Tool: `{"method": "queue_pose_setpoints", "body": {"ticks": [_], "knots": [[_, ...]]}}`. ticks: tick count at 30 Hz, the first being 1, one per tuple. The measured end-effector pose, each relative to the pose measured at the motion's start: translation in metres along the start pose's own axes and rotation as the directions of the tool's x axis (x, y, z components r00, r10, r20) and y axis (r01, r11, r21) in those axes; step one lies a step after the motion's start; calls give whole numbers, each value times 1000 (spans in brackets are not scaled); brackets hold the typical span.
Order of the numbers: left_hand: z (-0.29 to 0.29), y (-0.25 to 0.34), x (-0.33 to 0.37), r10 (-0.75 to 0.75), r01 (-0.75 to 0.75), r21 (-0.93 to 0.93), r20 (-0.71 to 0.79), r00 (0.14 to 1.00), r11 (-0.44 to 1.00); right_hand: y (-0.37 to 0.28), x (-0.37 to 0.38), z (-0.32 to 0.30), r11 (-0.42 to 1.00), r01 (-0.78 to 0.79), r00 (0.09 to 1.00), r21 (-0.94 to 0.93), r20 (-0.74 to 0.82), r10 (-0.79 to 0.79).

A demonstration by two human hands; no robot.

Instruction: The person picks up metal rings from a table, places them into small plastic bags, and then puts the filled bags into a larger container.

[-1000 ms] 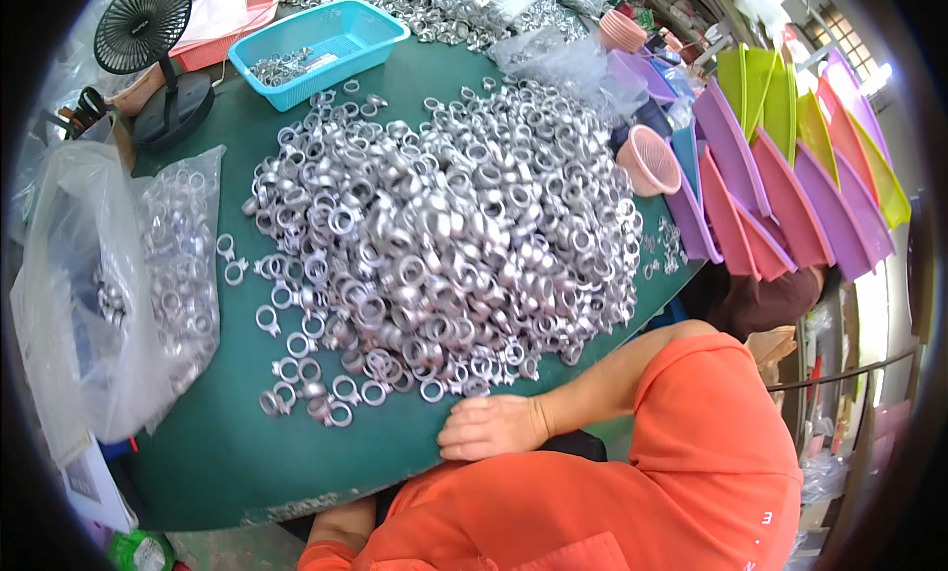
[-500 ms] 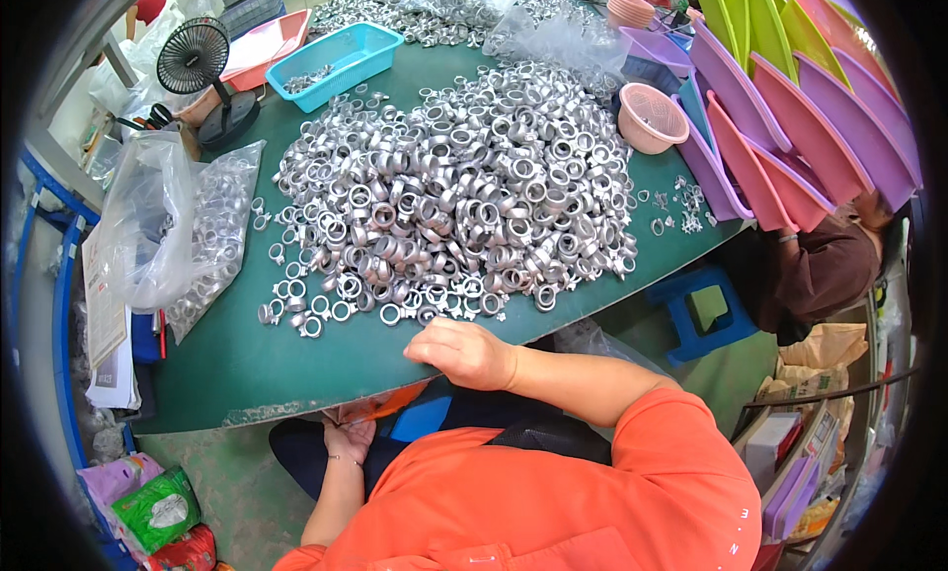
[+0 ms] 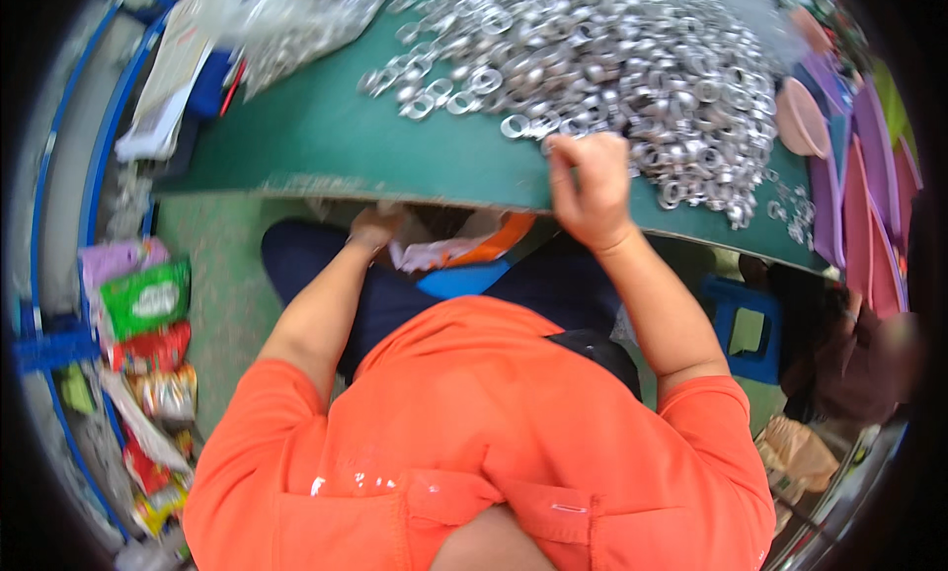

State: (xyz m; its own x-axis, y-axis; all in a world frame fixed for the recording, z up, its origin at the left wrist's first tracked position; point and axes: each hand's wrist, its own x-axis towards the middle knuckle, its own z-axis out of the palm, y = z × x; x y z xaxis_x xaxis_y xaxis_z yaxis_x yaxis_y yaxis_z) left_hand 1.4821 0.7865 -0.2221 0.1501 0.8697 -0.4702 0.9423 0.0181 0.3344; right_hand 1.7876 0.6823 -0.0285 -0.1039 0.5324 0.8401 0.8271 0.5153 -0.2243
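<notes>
A large heap of silver metal rings [image 3: 602,47] covers much of the green table [image 3: 296,146]. My right hand [image 3: 592,186] is at the heap's near edge, fingers curled in and thumb alongside. Its fingertips meet the closest rings; blur hides whether one is pinched between them. My left hand [image 3: 378,223] is low under the table's front edge, beside a white and orange bag [image 3: 464,250] above my lap. The edge and blur hide its fingers, so I cannot tell whether it grips the bag.
A clear bag of metal parts [image 3: 316,28] lies on the table's left, near papers [image 3: 173,97]. A pink basket [image 3: 802,119] and stacked coloured trays [image 3: 859,186] stand at right. Beyond a blue stool [image 3: 746,329] sits another person [image 3: 854,364]. Colourful packets [image 3: 148,299] are at lower left.
The view has swung downward and left, so the table sits higher in the picture and more of my lap shows. My right hand stays by the heap's near edge, its wrist turned.
</notes>
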Motion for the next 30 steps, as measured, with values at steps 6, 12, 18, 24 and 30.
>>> {"method": "queue_pose_setpoints", "body": {"ticks": [6,12,18,24,30], "knots": [[4,44,-71,61,-61,11,-30,998,998,-2,0,3,1000,14,998,-10,68,-14],[-2,17,-72,-26,25,23,89,996,999,-16,-15,4,966,239,961,93,123,-250],[-44,32,-82,256,-230,133,-233,938,964,-54,-75,58,916,-104,641,387,730,-236],[-40,48,-94,714,-718,-141,-88,695,682,-13,-110,82,948,-258,74,-186,975,211],[-150,95,-177,911,-719,-680,-192,365,145,-54,-42,18,948,-237,375,212,920,-111]]}}
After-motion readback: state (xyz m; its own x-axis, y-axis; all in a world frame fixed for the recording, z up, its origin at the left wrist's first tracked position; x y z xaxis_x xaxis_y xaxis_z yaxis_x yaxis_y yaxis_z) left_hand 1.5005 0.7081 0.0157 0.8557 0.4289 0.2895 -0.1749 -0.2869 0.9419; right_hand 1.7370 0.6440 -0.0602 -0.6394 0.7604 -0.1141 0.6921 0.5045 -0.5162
